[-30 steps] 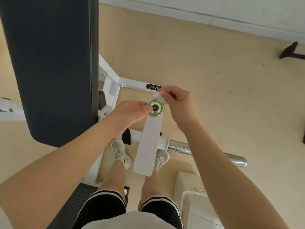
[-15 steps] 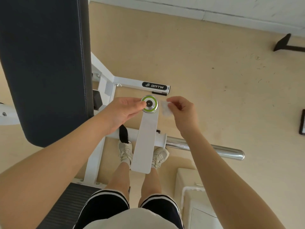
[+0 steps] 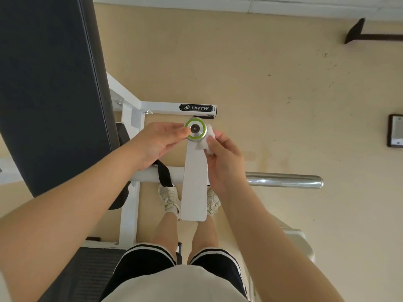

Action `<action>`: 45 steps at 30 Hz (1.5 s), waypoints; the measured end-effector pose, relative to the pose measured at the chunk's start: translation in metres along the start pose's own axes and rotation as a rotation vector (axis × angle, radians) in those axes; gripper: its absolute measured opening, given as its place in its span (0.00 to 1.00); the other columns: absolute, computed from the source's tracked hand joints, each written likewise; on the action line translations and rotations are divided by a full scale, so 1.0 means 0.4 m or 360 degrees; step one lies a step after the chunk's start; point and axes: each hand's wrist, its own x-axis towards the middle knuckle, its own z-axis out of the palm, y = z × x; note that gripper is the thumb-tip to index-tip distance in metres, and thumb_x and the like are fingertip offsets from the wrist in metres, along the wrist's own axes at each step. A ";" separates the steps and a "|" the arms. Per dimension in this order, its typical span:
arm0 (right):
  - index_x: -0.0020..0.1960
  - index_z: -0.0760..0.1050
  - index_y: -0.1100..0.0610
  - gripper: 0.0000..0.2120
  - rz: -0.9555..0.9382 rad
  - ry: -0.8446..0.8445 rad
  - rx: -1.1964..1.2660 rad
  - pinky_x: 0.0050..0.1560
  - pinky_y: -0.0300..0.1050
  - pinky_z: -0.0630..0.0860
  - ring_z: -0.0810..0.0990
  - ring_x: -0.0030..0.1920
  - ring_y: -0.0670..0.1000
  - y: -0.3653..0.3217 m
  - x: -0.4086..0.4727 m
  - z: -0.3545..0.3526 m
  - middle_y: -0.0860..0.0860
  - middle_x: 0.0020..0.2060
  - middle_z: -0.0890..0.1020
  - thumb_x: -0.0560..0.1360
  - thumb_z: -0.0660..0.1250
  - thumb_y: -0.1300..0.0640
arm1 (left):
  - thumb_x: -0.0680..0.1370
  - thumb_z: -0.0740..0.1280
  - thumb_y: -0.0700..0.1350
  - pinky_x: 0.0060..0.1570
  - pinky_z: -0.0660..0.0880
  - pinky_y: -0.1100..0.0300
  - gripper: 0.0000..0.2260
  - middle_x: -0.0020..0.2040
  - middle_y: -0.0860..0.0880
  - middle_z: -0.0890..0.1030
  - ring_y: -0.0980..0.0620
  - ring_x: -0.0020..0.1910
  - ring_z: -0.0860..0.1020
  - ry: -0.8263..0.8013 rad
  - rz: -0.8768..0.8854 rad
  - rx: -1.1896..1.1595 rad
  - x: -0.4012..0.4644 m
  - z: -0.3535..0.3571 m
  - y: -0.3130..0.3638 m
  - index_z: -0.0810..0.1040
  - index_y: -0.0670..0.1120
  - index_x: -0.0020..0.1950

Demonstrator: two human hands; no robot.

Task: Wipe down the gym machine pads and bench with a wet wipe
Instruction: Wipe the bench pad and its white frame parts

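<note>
A white flat machine arm (image 3: pixel 194 184) rises toward me, topped by a round silver knob with a green ring (image 3: pixel 195 129). My left hand (image 3: pixel 159 142) holds the left side of the knob with thumb and fingertips. My right hand (image 3: pixel 222 158) pinches a crumpled white wet wipe (image 3: pixel 206 142) and presses it against the arm's right edge just below the knob. The tall dark blue back pad (image 3: pixel 50 88) fills the left of the view.
A white frame bar marked BRTW (image 3: pixel 176 107) lies on the beige floor. A chrome weight peg (image 3: pixel 283 180) sticks out to the right. A dark ribbed footplate (image 3: pixel 91 271) is at lower left, a white base part (image 3: pixel 298 240) at lower right.
My right hand brought the wipe from the top of the knob, away to its right, then down onto the arm's right edge below the knob. My left hand stayed on the knob.
</note>
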 end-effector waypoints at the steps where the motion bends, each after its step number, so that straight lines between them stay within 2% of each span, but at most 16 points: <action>1: 0.45 0.74 0.60 0.07 0.0056 0.0127 0.0062 0.40 0.36 0.76 0.76 0.35 0.46 0.012 -0.001 -0.001 0.52 0.37 0.77 0.76 0.61 0.69 | 0.76 0.63 0.41 0.63 0.68 0.62 0.07 0.50 0.53 0.82 0.58 0.56 0.76 -0.0013 0.0006 -0.0002 -0.002 0.002 -0.001 0.78 0.46 0.52; 4: 0.41 0.70 0.58 0.09 0.0345 0.0379 0.0104 0.43 0.39 0.77 0.75 0.37 0.47 0.059 0.030 -0.002 0.51 0.38 0.74 0.77 0.59 0.68 | 0.77 0.62 0.42 0.61 0.67 0.64 0.07 0.53 0.52 0.80 0.57 0.57 0.75 -0.0054 0.0063 0.0026 -0.007 0.004 -0.006 0.77 0.47 0.53; 7: 0.40 0.69 0.59 0.07 0.0457 0.0349 0.0290 0.63 0.45 0.71 0.74 0.43 0.48 0.088 0.072 0.041 0.52 0.38 0.71 0.73 0.62 0.56 | 0.77 0.64 0.44 0.63 0.66 0.63 0.06 0.55 0.48 0.80 0.53 0.59 0.74 -0.0138 0.0092 0.0054 0.000 -0.010 -0.012 0.77 0.48 0.52; 8: 0.43 0.71 0.63 0.10 0.0461 0.0427 0.0362 0.64 0.43 0.70 0.75 0.48 0.50 0.091 0.079 0.048 0.54 0.38 0.71 0.73 0.62 0.55 | 0.76 0.65 0.46 0.63 0.65 0.61 0.08 0.57 0.47 0.79 0.52 0.59 0.74 -0.0168 0.0107 0.0088 0.004 -0.018 -0.015 0.78 0.47 0.54; 11: 0.55 0.69 0.65 0.06 0.0430 0.0510 0.0500 0.47 0.34 0.75 0.75 0.59 0.53 0.078 0.079 0.054 0.58 0.44 0.74 0.79 0.58 0.66 | 0.77 0.63 0.50 0.63 0.65 0.62 0.14 0.61 0.48 0.78 0.54 0.62 0.74 -0.0158 0.0173 0.0140 0.014 -0.034 -0.032 0.77 0.46 0.60; 13: 0.49 0.71 0.65 0.05 0.0343 0.0370 0.0527 0.34 0.32 0.78 0.79 0.48 0.51 0.060 0.045 0.057 0.57 0.43 0.75 0.79 0.57 0.68 | 0.80 0.56 0.50 0.65 0.65 0.60 0.14 0.62 0.50 0.77 0.55 0.64 0.73 -0.0073 0.0175 0.0021 0.016 -0.036 -0.047 0.76 0.46 0.60; 15: 0.42 0.72 0.64 0.10 0.0251 0.0199 0.0404 0.32 0.32 0.78 0.80 0.34 0.46 0.032 0.019 0.041 0.54 0.35 0.79 0.78 0.56 0.68 | 0.81 0.53 0.50 0.67 0.64 0.58 0.14 0.62 0.50 0.76 0.54 0.65 0.71 -0.0009 0.0126 -0.0104 0.015 -0.035 -0.063 0.74 0.47 0.60; 19: 0.40 0.73 0.60 0.11 -0.0172 -0.0079 -0.0333 0.38 0.33 0.77 0.79 0.33 0.44 -0.089 0.015 0.012 0.48 0.31 0.80 0.75 0.58 0.72 | 0.82 0.51 0.50 0.65 0.66 0.57 0.15 0.60 0.46 0.76 0.50 0.62 0.72 -0.0023 0.0026 -0.0286 0.011 -0.029 -0.075 0.72 0.45 0.60; 24: 0.41 0.77 0.59 0.10 -0.0536 -0.0354 -0.2035 0.38 0.32 0.69 0.74 0.34 0.42 -0.185 0.162 0.097 0.49 0.35 0.77 0.72 0.64 0.72 | 0.82 0.51 0.50 0.62 0.68 0.59 0.15 0.57 0.47 0.77 0.51 0.58 0.75 0.0033 0.0021 -0.0375 0.023 -0.036 -0.088 0.72 0.44 0.60; 28: 0.46 0.80 0.60 0.07 -0.0332 -0.0876 -0.2823 0.40 0.24 0.69 0.74 0.34 0.36 -0.168 0.248 0.184 0.50 0.39 0.79 0.71 0.67 0.69 | 0.82 0.51 0.49 0.64 0.68 0.58 0.16 0.59 0.46 0.77 0.50 0.59 0.75 0.0113 0.0007 -0.0435 0.034 -0.049 -0.119 0.72 0.43 0.61; 31: 0.42 0.79 0.54 0.07 0.0001 -0.1170 -0.3063 0.44 0.31 0.71 0.76 0.35 0.39 -0.149 0.257 0.209 0.46 0.36 0.80 0.72 0.67 0.66 | 0.82 0.51 0.50 0.63 0.68 0.58 0.17 0.57 0.47 0.77 0.51 0.58 0.75 0.0171 0.0005 -0.0509 0.042 -0.054 -0.146 0.73 0.44 0.61; 33: 0.39 0.78 0.52 0.09 0.0096 -0.1265 -0.3074 0.46 0.34 0.72 0.77 0.36 0.42 -0.159 0.251 0.216 0.45 0.36 0.80 0.72 0.67 0.66 | 0.82 0.50 0.51 0.63 0.69 0.58 0.17 0.56 0.48 0.78 0.51 0.58 0.76 0.0205 0.0004 -0.0551 0.044 -0.049 -0.154 0.73 0.45 0.61; 37: 0.38 0.77 0.53 0.13 0.0276 -0.1483 -0.2923 0.42 0.28 0.72 0.78 0.34 0.38 -0.202 0.200 0.256 0.42 0.30 0.81 0.72 0.65 0.70 | 0.82 0.50 0.50 0.62 0.69 0.57 0.17 0.57 0.47 0.78 0.50 0.58 0.76 0.0241 0.0006 -0.0594 0.031 -0.027 -0.130 0.73 0.44 0.61; 41: 0.37 0.80 0.56 0.15 0.0639 -0.1654 -0.2126 0.38 0.32 0.75 0.80 0.34 0.42 -0.285 0.087 0.302 0.45 0.31 0.82 0.69 0.61 0.73 | 0.82 0.53 0.49 0.60 0.71 0.57 0.13 0.54 0.47 0.80 0.50 0.56 0.77 0.0263 0.0084 -0.0557 -0.004 -0.015 -0.065 0.75 0.47 0.54; 43: 0.36 0.81 0.54 0.14 0.0424 -0.1518 -0.1742 0.37 0.33 0.75 0.79 0.33 0.43 -0.325 0.029 0.301 0.46 0.31 0.82 0.67 0.61 0.69 | 0.81 0.54 0.47 0.60 0.72 0.57 0.12 0.52 0.48 0.80 0.50 0.54 0.78 0.0302 0.0192 -0.0494 -0.035 -0.011 -0.017 0.76 0.48 0.52; 45: 0.39 0.78 0.56 0.11 0.0074 -0.1195 -0.1494 0.34 0.32 0.75 0.78 0.31 0.42 -0.338 -0.016 0.267 0.45 0.30 0.81 0.70 0.63 0.70 | 0.81 0.55 0.44 0.57 0.73 0.59 0.11 0.51 0.49 0.80 0.51 0.52 0.78 0.0301 0.0339 -0.0398 -0.077 0.003 0.040 0.77 0.48 0.51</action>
